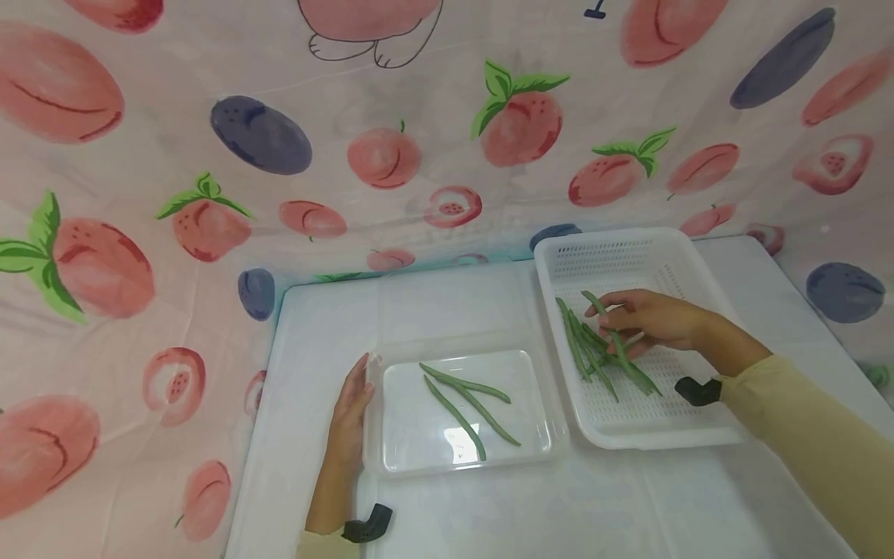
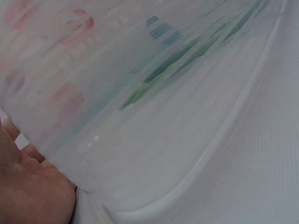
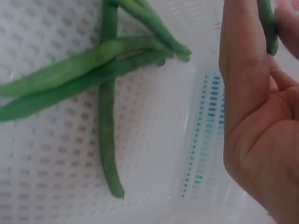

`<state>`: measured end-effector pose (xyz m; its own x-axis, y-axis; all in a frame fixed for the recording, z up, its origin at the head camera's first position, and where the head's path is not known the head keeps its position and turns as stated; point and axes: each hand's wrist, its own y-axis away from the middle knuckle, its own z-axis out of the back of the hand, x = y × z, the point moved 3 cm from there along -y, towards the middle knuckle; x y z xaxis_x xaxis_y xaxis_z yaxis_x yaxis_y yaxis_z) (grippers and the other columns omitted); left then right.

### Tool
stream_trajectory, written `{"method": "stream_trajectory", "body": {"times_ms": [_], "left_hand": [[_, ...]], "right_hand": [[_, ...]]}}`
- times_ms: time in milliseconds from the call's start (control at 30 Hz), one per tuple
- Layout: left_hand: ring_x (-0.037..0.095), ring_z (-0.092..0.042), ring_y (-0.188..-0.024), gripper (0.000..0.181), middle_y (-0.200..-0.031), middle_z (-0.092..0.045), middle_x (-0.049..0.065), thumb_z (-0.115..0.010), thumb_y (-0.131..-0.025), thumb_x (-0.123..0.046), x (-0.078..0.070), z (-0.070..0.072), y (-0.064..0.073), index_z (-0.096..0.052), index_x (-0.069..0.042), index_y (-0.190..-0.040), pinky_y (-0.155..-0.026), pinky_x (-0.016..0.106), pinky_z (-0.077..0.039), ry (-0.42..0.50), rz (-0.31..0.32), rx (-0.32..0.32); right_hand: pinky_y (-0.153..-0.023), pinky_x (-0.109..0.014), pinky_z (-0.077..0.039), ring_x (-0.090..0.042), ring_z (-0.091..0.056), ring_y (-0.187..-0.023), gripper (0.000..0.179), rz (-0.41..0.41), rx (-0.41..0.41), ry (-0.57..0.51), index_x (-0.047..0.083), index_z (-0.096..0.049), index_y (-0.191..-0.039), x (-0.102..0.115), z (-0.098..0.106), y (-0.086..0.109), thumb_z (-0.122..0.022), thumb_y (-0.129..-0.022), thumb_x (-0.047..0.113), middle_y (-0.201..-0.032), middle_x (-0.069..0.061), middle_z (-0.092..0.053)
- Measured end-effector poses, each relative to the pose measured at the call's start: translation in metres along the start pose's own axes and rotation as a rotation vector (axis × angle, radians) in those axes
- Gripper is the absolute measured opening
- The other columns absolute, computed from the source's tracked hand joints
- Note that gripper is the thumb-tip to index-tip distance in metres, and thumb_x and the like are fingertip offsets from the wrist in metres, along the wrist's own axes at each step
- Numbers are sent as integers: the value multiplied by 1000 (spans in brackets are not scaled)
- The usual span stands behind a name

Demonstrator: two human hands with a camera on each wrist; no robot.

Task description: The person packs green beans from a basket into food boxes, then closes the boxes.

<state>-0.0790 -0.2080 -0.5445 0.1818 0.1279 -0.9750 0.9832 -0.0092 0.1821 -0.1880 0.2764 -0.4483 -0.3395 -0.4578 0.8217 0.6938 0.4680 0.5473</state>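
Note:
My right hand pinches a green bean between thumb and fingers, over the white perforated basket. Below it, several loose green beans lie in a crossed pile on the basket floor; in the right wrist view some beans cross one another. At the left, my left hand rests along the left side of a clear plastic box, its fingers fairly straight at the rim. Inside that box lie 3 green beans. The left wrist view shows them blurred through the box wall.
Box and basket stand side by side on a white-covered table, the basket to the right. A fruit-print cloth hangs behind the table and along its left. Black bands sit at both wrists.

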Motion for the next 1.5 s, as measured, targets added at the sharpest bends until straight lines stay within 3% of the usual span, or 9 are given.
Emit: {"method": "stream_trajectory", "body": {"times_ms": [267, 533, 933, 1133, 1367, 1500], "left_hand": [[18, -28, -156, 52, -167, -28, -14, -46, -108, -31, 0, 0, 1, -33, -33, -159, -119, 51, -34, -10, 8, -2], [14, -31, -154, 52, -165, -32, -18, -46, -108, -31, 1, 1, 0, -34, -33, -158, -120, 52, -34, -4, 4, 0], [13, -31, -154, 51, -164, -31, -19, -47, -107, -33, 0, 0, 1, -35, -37, -157, -120, 49, -34, 2, -3, 5], [12, -32, -153, 50, -164, -32, -19, -47, -107, -33, -1, 0, 2, -36, -37, -156, -119, 48, -36, -1, -2, 1], [13, -32, -153, 50, -164, -32, -18, -45, -108, -29, -1, -1, 1, -35, -35, -157, -119, 49, -35, 11, -5, 4], [15, -30, -154, 49, -165, -31, -17, -44, -109, -27, -1, -1, 1, -36, -36, -156, -120, 51, -33, 18, -12, 6]], "right_hand": [[-73, -37, -63, -21, -70, -91, 65, 84, 65, -62, -2, -30, -152, 13, -10, 2, -65, -99, 8, -110, -13, -63], [-73, -34, -63, -18, -72, -90, 57, 123, 42, -92, 3, -38, -150, 23, -17, 2, -64, -99, 6, -106, -3, -65], [-69, -38, -63, -24, -73, -86, 54, 134, -7, -84, 9, -45, -145, 43, -31, 5, -70, -97, 14, -105, -7, -67], [-65, -41, -64, -24, -73, -77, 57, 140, 3, -102, 8, -40, -149, 51, -40, 5, -67, -99, 15, -97, -7, -66], [-62, -40, -63, -26, -72, -79, 60, 167, 18, -89, 10, -35, -154, 61, -51, 2, -64, -102, 22, -105, -16, -65], [-60, -36, -62, -26, -73, -82, 65, 182, 26, -80, 7, -30, -158, 68, -58, 2, -62, -103, 23, -107, -12, -64]]}}
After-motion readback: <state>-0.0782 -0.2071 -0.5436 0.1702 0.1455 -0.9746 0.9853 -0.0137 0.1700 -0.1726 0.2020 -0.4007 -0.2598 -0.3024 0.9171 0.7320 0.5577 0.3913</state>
